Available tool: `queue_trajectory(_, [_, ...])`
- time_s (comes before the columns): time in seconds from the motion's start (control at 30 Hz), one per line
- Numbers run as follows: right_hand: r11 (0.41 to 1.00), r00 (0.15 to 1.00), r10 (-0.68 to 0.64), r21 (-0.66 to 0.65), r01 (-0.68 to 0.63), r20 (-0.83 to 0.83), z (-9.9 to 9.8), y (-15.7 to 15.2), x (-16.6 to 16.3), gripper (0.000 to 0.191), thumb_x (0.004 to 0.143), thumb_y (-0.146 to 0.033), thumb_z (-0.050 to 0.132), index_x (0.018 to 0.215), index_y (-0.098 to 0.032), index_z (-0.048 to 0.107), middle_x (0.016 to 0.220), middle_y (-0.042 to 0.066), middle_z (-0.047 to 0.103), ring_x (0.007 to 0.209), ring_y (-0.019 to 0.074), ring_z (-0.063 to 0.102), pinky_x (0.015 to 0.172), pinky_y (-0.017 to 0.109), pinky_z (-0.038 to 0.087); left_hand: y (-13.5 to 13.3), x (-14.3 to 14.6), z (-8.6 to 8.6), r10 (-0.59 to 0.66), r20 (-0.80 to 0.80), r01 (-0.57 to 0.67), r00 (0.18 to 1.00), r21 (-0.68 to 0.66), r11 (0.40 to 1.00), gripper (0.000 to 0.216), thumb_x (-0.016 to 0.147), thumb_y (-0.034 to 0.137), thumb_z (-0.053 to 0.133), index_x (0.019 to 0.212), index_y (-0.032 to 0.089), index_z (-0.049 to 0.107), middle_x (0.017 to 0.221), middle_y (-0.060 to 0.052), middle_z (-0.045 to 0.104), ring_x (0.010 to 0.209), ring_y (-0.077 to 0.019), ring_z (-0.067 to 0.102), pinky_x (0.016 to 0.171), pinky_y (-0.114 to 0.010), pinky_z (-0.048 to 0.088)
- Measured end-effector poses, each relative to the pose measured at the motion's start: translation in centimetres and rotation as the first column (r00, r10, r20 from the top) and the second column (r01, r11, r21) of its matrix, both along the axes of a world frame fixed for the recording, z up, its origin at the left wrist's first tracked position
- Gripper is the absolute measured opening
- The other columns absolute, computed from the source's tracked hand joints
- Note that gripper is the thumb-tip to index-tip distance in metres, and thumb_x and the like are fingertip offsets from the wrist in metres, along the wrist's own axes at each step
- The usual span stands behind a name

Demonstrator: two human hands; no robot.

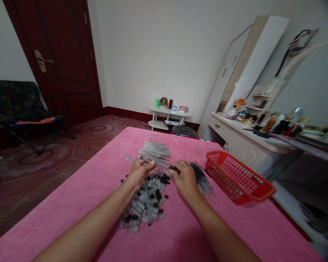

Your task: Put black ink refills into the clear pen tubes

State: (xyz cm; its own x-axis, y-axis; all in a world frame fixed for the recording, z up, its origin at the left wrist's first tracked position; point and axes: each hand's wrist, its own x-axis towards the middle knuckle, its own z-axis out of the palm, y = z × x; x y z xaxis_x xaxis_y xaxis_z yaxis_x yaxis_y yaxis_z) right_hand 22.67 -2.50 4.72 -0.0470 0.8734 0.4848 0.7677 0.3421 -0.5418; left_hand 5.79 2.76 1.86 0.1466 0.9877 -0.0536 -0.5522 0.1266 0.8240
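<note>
A clear pen barrel (161, 165) lies level between my two hands. My left hand (141, 172) pinches its left part, with a dark tip showing by the fingers. My right hand (183, 177) closes its fingers on a small black piece (175, 169) at the barrel's right end; the fingers partly hide it. Just beyond the hands is a pile of clear barrels (154, 148). Nearer to me, between my forearms, lies a heap of clear pen caps (144, 205) mixed with small black plugs (164, 178). A bundle of dark-tipped refills (201, 179) rests right of my right hand.
A red plastic basket (236, 178) stands on the pink-covered table (98, 189) at the right. Beyond the right edge is a white dresser (235, 136) crowded with bottles. A folding chair (22, 109) stands left, and a small white stand (164, 112) is by the wall.
</note>
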Motion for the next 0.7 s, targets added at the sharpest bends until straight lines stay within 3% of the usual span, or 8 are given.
queue_trajectory(0.17, [0.999, 0.999, -0.018, -0.032, 0.016, -0.042, -0.1, 0.1, -0.1, 0.013, 0.073, -0.016, 0.054, 0.071, -0.018, 0.067, 0.075, 0.004, 0.065, 0.071, 0.0168, 0.057, 0.065, 0.025, 0.039, -0.6, 0.1, -0.1, 0.003, 0.026, -0.004, 1.000, 0.048, 0.999, 0.040, 0.046, 0.024, 0.086, 0.070, 0.013, 0.056, 0.061, 0.003, 0.060, 0.061, -0.0118, 0.063, 0.067, -0.029, 0.058])
queue_trajectory(0.4, [0.958, 0.967, 0.030, -0.270, -0.101, -0.254, -0.1, 0.9, 0.7, 0.014, 0.070, -0.019, 0.053, 0.057, -0.016, 0.060, 0.052, -0.003, 0.053, 0.051, 0.0116, 0.048, 0.049, 0.021, 0.032, -0.9, 0.1, 0.3, -0.005, -0.045, 0.011, 0.999, 0.133, 0.991, 0.041, 0.048, 0.030, 0.085, 0.073, 0.014, 0.057, 0.062, 0.003, 0.060, 0.059, -0.0115, 0.062, 0.063, -0.027, 0.056])
queue_trajectory(0.57, [0.947, 0.988, 0.099, -0.293, -0.129, -0.116, 0.5, 0.4, 0.3, 0.022, 0.073, -0.024, 0.053, 0.053, -0.017, 0.056, 0.050, -0.003, 0.051, 0.050, 0.0106, 0.045, 0.048, 0.020, 0.027, -1.4, 1.1, 0.0, -0.100, -0.207, 0.155, 0.973, 0.268, 0.951, 0.031, 0.055, 0.031, 0.081, 0.072, 0.013, 0.061, 0.060, 0.000, 0.061, 0.053, -0.0104, 0.057, 0.054, -0.021, 0.048])
queue_trajectory(0.7, [0.968, 0.995, 0.100, -0.231, -0.096, 0.004, 1.4, -0.3, -0.1, 0.020, 0.074, -0.029, 0.057, 0.058, -0.019, 0.062, 0.055, -0.001, 0.058, 0.054, 0.0127, 0.050, 0.051, 0.021, 0.030, -1.6, 1.6, 0.1, -0.078, -0.271, 0.169, 0.960, 0.331, 0.929, 0.025, 0.059, 0.030, 0.078, 0.072, 0.013, 0.064, 0.064, -0.001, 0.063, 0.056, -0.0108, 0.056, 0.055, -0.021, 0.046])
